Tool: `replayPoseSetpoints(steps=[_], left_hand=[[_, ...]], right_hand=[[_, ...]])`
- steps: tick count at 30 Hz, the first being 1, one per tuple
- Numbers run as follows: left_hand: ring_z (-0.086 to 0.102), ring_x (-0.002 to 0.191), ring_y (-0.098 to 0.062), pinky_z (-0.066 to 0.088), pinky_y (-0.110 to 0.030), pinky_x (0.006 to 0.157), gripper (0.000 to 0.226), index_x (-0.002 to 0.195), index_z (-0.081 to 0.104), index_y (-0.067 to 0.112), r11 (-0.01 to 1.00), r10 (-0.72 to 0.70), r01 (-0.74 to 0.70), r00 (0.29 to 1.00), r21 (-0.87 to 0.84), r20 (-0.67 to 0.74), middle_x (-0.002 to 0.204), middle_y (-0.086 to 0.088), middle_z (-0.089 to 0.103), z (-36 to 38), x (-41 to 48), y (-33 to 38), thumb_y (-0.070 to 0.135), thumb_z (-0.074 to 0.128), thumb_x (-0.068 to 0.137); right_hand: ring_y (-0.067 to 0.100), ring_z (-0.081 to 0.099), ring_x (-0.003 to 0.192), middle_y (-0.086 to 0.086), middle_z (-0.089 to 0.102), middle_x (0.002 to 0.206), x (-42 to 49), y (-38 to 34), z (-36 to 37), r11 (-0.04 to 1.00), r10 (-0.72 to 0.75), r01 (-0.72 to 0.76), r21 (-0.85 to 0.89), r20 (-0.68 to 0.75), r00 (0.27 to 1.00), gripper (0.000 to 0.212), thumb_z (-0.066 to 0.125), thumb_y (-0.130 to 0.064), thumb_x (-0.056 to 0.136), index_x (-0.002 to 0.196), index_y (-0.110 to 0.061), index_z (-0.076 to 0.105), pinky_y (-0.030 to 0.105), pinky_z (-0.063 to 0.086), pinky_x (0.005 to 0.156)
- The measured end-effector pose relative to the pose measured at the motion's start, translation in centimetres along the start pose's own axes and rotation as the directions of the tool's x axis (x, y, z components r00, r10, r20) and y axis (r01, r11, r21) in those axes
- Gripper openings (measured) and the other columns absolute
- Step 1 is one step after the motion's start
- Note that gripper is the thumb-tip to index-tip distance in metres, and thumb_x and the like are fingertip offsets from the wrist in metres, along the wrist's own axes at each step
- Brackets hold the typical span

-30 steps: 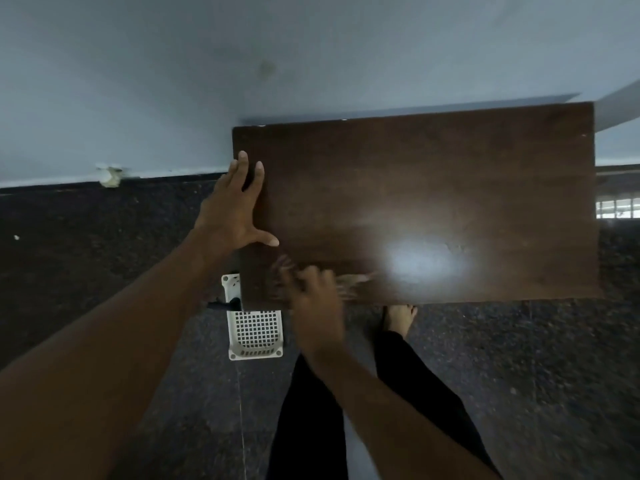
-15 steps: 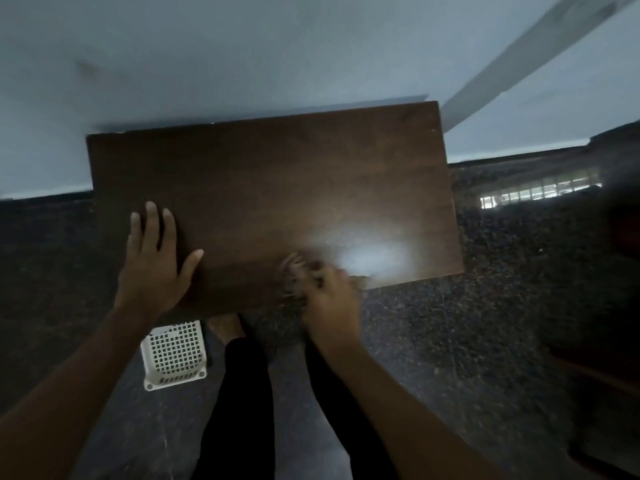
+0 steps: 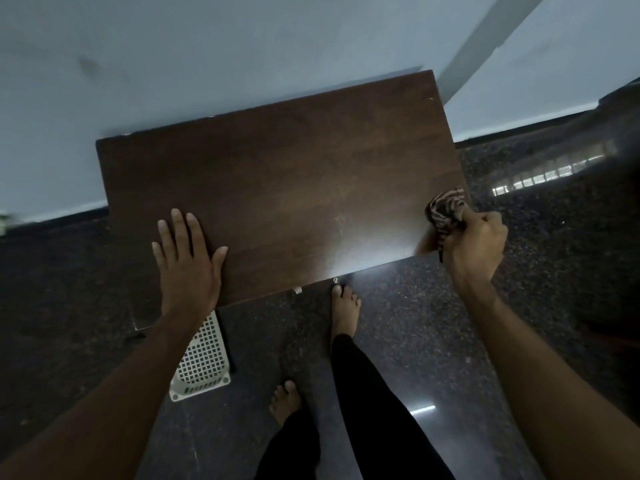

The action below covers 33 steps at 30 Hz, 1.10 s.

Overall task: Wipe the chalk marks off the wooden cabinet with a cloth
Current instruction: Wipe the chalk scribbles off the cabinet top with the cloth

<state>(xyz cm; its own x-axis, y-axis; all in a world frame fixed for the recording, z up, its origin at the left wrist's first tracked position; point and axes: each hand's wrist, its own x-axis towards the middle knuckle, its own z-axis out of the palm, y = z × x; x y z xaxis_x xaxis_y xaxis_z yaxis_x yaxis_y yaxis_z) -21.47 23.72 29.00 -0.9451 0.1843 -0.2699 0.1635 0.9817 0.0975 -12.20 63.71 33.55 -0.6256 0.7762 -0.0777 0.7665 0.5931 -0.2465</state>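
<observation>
Brown-striped cloth (image 3: 445, 211) sits bunched at the far right edge of the cabinet (image 3: 277, 188) top, near its front right corner. The right grip (image 3: 476, 244) is clenched round it: fingers curled, knuckles up, the wad sticking out ahead of the fist toward the wall (image 3: 207, 64). Cloth touches the wood at the edge. The fist itself hangs mostly past that edge, over the floor (image 3: 540, 306). Left grip (image 3: 188, 261) is released & flat, palm down, fingers straight & slightly spread. It rests on the top by the left part of the front edge, well apart from the cloth.

Cabinet top: dark brown wood, rectangular, smooth w/ faint grain running lengthwise, semi-gloss. A pale glare patch lies near the front edge, btwn the two grips. A few faint pale specks show just above the glare, too dim to tell if chalk. Back edge sits by the plain, pale blue-grey wall. Floor is dark speckled stone, polished & reflective. White plastic basket (image 3: 204, 362) w/ square-grid holes lies on the floor under the left forearm, partly tucked below the cabinet's front edge. Bare feet (image 3: 343, 313) & black trousers (image 3: 374, 410) show below.
</observation>
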Motion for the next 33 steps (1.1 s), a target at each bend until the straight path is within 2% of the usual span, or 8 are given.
replayPoseSetpoints(steps=[5, 11, 14, 17, 20, 24, 28, 33], left_hand=[[0.006, 0.154, -0.043, 0.01, -0.06, 0.123, 0.076, 0.159, 0.014, 0.001, 0.998, 0.041, -0.047, 0.992, -0.045, -0.12, 0.167, -0.022, 0.008, 1.1, -0.2, -0.6, 0.054, 0.02, 0.105], [0.009, 0.156, -0.034, 0.007, -0.051, 0.126, 0.068, 0.159, 0.023, 0.008, 0.991, 0.052, -0.085, 0.956, -0.104, -0.29, 0.168, -0.014, 0.014, 2.6, -0.8, -1.4, 0.052, 0.023, 0.107], [0.012, 0.156, -0.033, 0.007, -0.049, 0.126, 0.066, 0.158, 0.029, 0.008, 0.984, 0.042, -0.098, 0.938, -0.149, -0.345, 0.167, -0.013, 0.019, 2.7, -1.0, -1.6, 0.051, 0.025, 0.107], [0.014, 0.156, -0.03, 0.007, -0.046, 0.127, 0.064, 0.156, 0.033, 0.01, 0.978, 0.023, -0.101, 0.922, -0.183, -0.387, 0.166, -0.012, 0.023, 3.0, -1.1, -1.6, 0.05, 0.027, 0.107], [0.016, 0.155, -0.029, 0.008, -0.044, 0.127, 0.064, 0.155, 0.037, 0.011, 0.974, 0.004, -0.098, 0.91, -0.204, -0.415, 0.165, -0.01, 0.026, 3.1, -0.9, -1.8, 0.051, 0.027, 0.107], [0.019, 0.155, -0.026, 0.009, -0.042, 0.126, 0.063, 0.155, 0.038, 0.013, 0.964, -0.011, -0.104, 0.905, -0.246, -0.425, 0.164, -0.009, 0.031, 3.3, -0.7, -1.7, 0.052, 0.027, 0.106], [0.021, 0.154, -0.023, 0.008, -0.036, 0.126, 0.062, 0.153, 0.041, 0.014, 0.954, -0.036, -0.107, 0.887, -0.281, -0.461, 0.162, -0.007, 0.035, 3.4, -1.0, -1.8, 0.052, 0.032, 0.105], [0.024, 0.153, -0.022, 0.008, -0.036, 0.126, 0.065, 0.152, 0.043, 0.015, 0.939, -0.043, -0.124, 0.882, -0.319, -0.469, 0.161, -0.007, 0.037, 3.5, -1.4, -1.8, 0.056, 0.04, 0.102]], right_hand=[[0.044, 0.054, 0.096, 0.022, 0.056, 0.108, -1.4, -0.9, 1.0, 1.0, -0.002, 0.002, 0.022, -0.021, 1.0, 0.045, 0.05, -0.001, 0.082, 0.12, -0.015, 0.07, 0.043, 0.046, 0.085], [0.036, 0.054, 0.085, 0.013, 0.054, 0.096, -7.1, -3.7, 3.5, 0.973, -0.23, 0.23, -0.001, -0.004, 0.973, 0.033, 0.056, -0.004, 0.082, 0.107, -0.016, 0.073, 0.034, 0.043, 0.066], [0.027, 0.053, 0.085, 0.006, 0.055, 0.094, -11.3, -6.7, 5.3, 0.95, -0.311, 0.31, 0.037, 0.024, 0.95, 0.027, 0.071, -0.008, 0.081, 0.106, -0.019, 0.072, 0.032, 0.047, 0.059], [0.028, 0.051, 0.091, 0.007, 0.056, 0.101, -15.7, -10.1, 7.0, 0.896, -0.432, 0.421, 0.14, 0.057, 0.9, 0.036, 0.073, -0.008, 0.076, 0.109, -0.022, 0.071, 0.037, 0.05, 0.063], [0.024, 0.047, 0.092, 0.003, 0.055, 0.101, -19.8, -13.5, 8.1, 0.816, -0.564, 0.542, 0.201, 0.069, 0.823, 0.041, 0.07, -0.009, 0.073, 0.11, -0.026, 0.07, 0.029, 0.032, 0.061], [0.023, 0.045, 0.092, 0.005, 0.052, 0.104, -21.8, -14.8, 8.5, 0.733, -0.664, 0.637, 0.24, 0.048, 0.746, 0.047, 0.074, -0.01, 0.075, 0.119, -0.023, 0.067, 0.032, 0.042, 0.066], [0.021, 0.045, 0.094, 0.003, 0.051, 0.108, -20.5, -13.0, 8.3, 0.668, -0.738, 0.723, 0.176, 0.025, 0.675, 0.05, 0.073, -0.012, 0.078, 0.125, -0.025, 0.063, 0.028, 0.036, 0.064], [0.017, 0.042, 0.086, 0.001, 0.052, 0.097, -14.8, -7.1, 8.0, 0.755, -0.641, 0.644, 0.125, -0.069, 0.764, 0.032, 0.068, -0.008, 0.078, 0.106, -0.023, 0.069, 0.029, 0.034, 0.056]])
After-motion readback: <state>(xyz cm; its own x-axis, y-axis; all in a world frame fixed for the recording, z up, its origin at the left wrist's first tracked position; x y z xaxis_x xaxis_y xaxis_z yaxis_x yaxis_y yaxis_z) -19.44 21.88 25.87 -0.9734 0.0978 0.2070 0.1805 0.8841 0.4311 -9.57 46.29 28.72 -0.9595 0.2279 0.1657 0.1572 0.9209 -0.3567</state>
